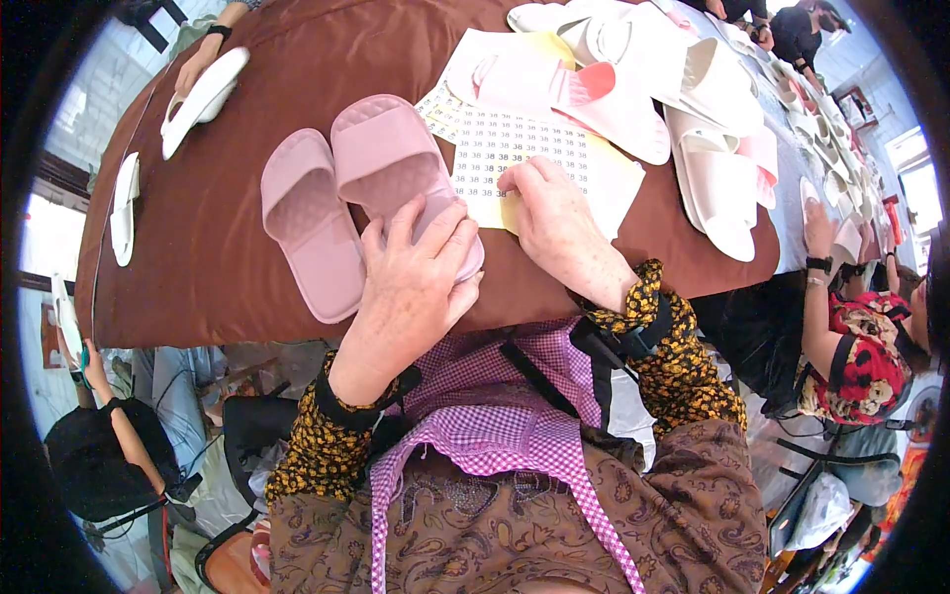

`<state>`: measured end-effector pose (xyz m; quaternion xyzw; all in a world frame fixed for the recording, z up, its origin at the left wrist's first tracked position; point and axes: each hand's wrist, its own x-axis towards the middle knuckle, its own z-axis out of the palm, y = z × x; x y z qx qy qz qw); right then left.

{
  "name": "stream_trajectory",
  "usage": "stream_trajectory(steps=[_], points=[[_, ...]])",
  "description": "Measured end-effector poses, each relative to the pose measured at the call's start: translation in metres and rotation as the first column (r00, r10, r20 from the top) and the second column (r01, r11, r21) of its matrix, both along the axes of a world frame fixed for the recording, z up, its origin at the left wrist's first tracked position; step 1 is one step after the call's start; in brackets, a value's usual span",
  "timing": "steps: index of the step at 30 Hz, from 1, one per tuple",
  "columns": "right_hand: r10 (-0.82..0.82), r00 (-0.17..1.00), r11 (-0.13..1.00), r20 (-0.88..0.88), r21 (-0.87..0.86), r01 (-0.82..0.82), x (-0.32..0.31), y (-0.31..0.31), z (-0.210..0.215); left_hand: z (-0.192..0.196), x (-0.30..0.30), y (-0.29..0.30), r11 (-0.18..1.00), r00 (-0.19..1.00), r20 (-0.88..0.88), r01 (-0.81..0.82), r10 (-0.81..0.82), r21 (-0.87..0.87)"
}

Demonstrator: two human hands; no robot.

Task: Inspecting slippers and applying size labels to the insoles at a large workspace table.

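A pair of mauve-pink slippers lies on the brown cloth in front of me: a left slipper [311, 223] and a right slipper [386, 148], their toes pointing away. Across the heel of the right one rests my left hand [411, 262], fingers spread on the footbed and thumb by its edge. Just beside them is a white sheet of small printed labels [559, 148]. My right hand [554, 213] is over the sheet's near part, its thumb and forefinger closed together at the labels. Whatever is between those fingertips is too small to make out.
Cream and pink slippers [712, 148] pile up to the right, and a pale pink slipper [515, 79] overlaps the papers. White slippers [126, 208] stand along the left edge; another person's hand [198, 69] holds one. Co-workers sit on both sides. The brown cloth [208, 247] covers the table.
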<state>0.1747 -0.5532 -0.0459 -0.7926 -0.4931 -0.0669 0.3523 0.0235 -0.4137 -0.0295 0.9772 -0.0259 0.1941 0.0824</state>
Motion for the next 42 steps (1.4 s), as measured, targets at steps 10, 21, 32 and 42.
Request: stream_trajectory(steps=[10,21,32,42], points=[[0.003,0.999,1.0,0.04,-0.03,-0.002,-0.0006,-0.0001,0.003,0.0001,-0.0003,0.0004,1.0,1.0,0.002,-0.002,0.002,-0.01],[-0.012,1.0,0.999,0.02,-0.032,0.012,-0.0018,0.0006,0.0046,-0.0001,-0.0012,0.0008,1.0,1.0,0.008,-0.005,0.005,0.012],[0.019,1.0,1.0,0.017,-0.02,-0.019,0.0008,-0.0006,0.0015,0.0003,-0.0008,0.0003,1.0,1.0,-0.02,-0.009,0.008,-0.013],[0.022,0.998,0.999,0.056,-0.026,-0.021,-0.001,0.0009,0.0044,0.0007,-0.0009,0.0001,1.0,1.0,-0.02,-0.013,0.013,-0.014]])
